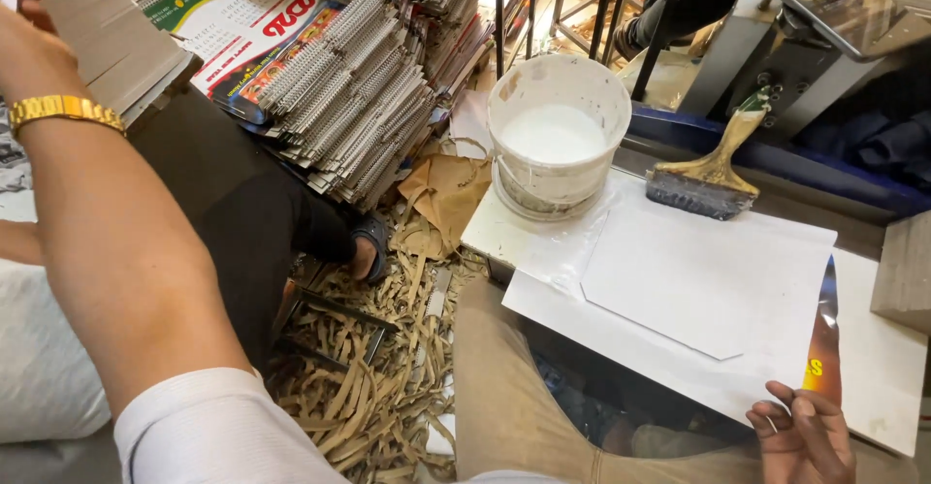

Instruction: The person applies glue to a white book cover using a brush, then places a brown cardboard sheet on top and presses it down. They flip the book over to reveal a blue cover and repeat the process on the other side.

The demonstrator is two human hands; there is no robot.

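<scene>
right fingers [787, 416] curled against white sheet's [718, 290] corner; left hand's [24, 43] grip hidden

A heap of spiral-bound printed booklets [354, 96] is seen at the upper left, piled beside a seated person's leg; their coil bindings are grey-white. On top of the heap, a flat printed cover [247, 28] is laid tilted, white with a green band at its upper corner, large red lettering and a strip of small coloured pictures. At the right, a glossy sheet's printed edge [825, 334], dark with yellow and orange, is shown under white card.
</scene>
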